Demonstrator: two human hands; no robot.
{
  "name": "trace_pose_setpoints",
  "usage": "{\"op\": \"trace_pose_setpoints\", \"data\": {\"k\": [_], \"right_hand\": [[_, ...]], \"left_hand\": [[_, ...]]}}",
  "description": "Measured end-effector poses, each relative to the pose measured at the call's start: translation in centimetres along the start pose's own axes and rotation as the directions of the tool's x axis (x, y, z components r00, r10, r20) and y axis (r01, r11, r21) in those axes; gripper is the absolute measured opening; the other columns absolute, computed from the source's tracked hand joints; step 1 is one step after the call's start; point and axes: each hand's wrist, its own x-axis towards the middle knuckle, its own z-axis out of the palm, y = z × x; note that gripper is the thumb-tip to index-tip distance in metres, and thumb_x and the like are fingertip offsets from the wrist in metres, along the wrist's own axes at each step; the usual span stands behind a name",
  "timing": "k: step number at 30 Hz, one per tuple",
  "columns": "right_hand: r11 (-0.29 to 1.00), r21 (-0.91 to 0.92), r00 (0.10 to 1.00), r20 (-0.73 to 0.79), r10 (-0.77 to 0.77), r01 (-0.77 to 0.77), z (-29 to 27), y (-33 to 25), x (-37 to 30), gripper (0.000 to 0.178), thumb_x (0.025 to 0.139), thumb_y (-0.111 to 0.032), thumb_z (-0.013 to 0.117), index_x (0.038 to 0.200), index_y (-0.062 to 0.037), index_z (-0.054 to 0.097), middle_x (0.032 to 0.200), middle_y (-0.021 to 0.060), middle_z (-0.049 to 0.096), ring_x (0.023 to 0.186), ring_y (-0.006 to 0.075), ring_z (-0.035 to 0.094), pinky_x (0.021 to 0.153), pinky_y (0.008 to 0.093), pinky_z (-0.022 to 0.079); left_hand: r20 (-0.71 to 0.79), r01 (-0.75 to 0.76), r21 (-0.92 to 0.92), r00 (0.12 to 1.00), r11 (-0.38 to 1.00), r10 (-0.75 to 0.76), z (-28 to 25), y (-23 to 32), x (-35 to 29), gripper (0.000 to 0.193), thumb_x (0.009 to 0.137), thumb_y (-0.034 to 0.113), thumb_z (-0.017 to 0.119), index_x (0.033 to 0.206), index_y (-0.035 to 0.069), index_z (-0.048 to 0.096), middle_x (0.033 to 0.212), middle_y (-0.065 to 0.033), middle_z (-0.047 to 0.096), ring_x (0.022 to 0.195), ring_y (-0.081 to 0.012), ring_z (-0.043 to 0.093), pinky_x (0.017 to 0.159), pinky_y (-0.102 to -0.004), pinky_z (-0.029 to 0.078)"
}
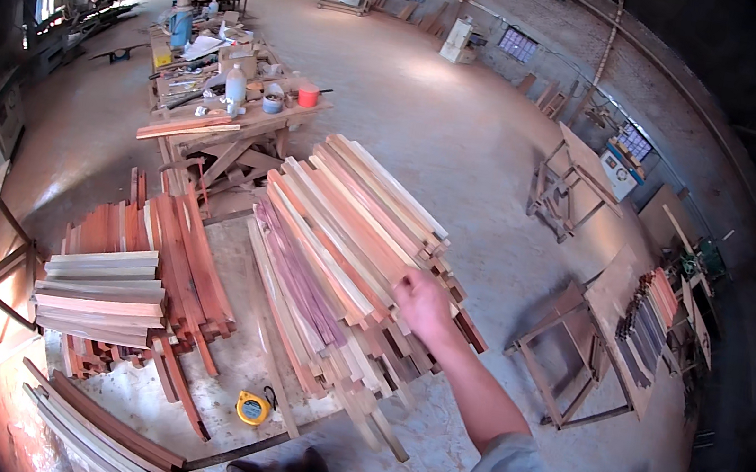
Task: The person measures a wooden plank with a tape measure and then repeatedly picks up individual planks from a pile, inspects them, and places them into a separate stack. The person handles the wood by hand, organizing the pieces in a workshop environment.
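The right hand [424, 301] is curled at the near ends of stacked wood strips [351, 223] (whether any is pinched cannot be told). From the grip, they are laid parallel leftward and away, presumably for stability; the left hand is not shown.

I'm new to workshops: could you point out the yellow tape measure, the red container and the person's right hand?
Yellow tape measure [252, 408]: head view, middle of its case.
Red container [308, 96]: head view, its outer side.
Right hand [424, 301]: head view, back of the hand.
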Motion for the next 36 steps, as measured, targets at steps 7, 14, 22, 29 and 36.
{"op": "trace_pose_setpoints", "data": {"k": [7, 14, 22, 29, 36], "right_hand": [[0.95, -0.313, 0.991, -0.129, -0.031, -0.011, 0.1, 4.4, 7.1, 0.033, 0.084, -0.023, 0.067, 0.11, -0.0027, 0.063, 0.116, 0.0181, 0.058, 0.114, 0.0352, 0.051, 0.098, 0.0437, 0.044], [0.91, -0.413, 0.995, -0.101, -0.006, -0.037, 0.7, 4.8, 10.4, 0.035, 0.083, -0.027, 0.069, 0.107, -0.0035, 0.065, 0.113, 0.0164, 0.058, 0.114, 0.0318, 0.05, 0.096, 0.0429, 0.044], [0.79, -0.61, 0.997, 0.0, -0.072, 0.057, 3.1, 6.1, 11.9, 0.022, 0.087, -0.019, 0.059, 0.102, -0.0043, 0.067, 0.111, 0.0148, 0.06, 0.107, 0.03, 0.058, 0.09, 0.0434, 0.048], [0.841, -0.54, 0.999, -0.027, 0.018, -0.029, 2.8, 4.6, 11.9, 0.022, 0.088, -0.009, 0.051, 0.103, -0.0031, 0.066, 0.111, 0.0199, 0.058, 0.108, 0.0333, 0.058, 0.086, 0.0456, 0.053], [0.807, 0.361, 0.847, 0.444, 0.291, -0.467, -0.3, 1.6, 10.3, 0.021, 0.093, -0.015, 0.054, 0.107, -0.0005, 0.061, 0.101, 0.0152, 0.061, 0.075, 0.0264, 0.065, 0.067, 0.042, 0.056]], "left_hand": [[-0.051, 0.109, 0.122, 0.993, 0.987, -0.103, 3.6, -3.0, -6.1, 0.048, 0.09, 0.013, 0.056, 0.131, -0.01, 0.048, 0.106, -0.0194, 0.062, 0.092, -0.0262, 0.064, 0.075, -0.0345, 0.055], [-0.072, 0.086, 0.154, 0.995, 0.984, -0.076, 4.6, -3.0, -7.8, 0.047, 0.093, 0.016, 0.056, 0.133, -0.008, 0.047, 0.112, -0.0192, 0.059, 0.094, -0.0268, 0.062, 0.077, -0.036, 0.054], [-0.074, 0.093, 0.181, 0.994, 0.979, -0.08, 4.0, -3.9, -8.8, 0.048, 0.096, 0.018, 0.054, 0.137, -0.005, 0.043, 0.121, -0.0205, 0.055, 0.1, -0.0293, 0.059, 0.082, -0.0397, 0.053], [-0.074, 0.079, 0.132, 0.995, 0.988, -0.069, 4.5, -4.5, -9.3, 0.05, 0.095, 0.018, 0.056, 0.137, -0.006, 0.043, 0.121, -0.0213, 0.056, 0.101, -0.0299, 0.06, 0.082, -0.0393, 0.053], [-0.08, 0.105, 0.131, 0.992, 0.986, -0.095, 4.6, -4.6, -9.5, 0.05, 0.095, 0.018, 0.056, 0.137, -0.006, 0.043, 0.12, -0.0212, 0.056, 0.1, -0.0299, 0.06, 0.082, -0.039, 0.053]]}}
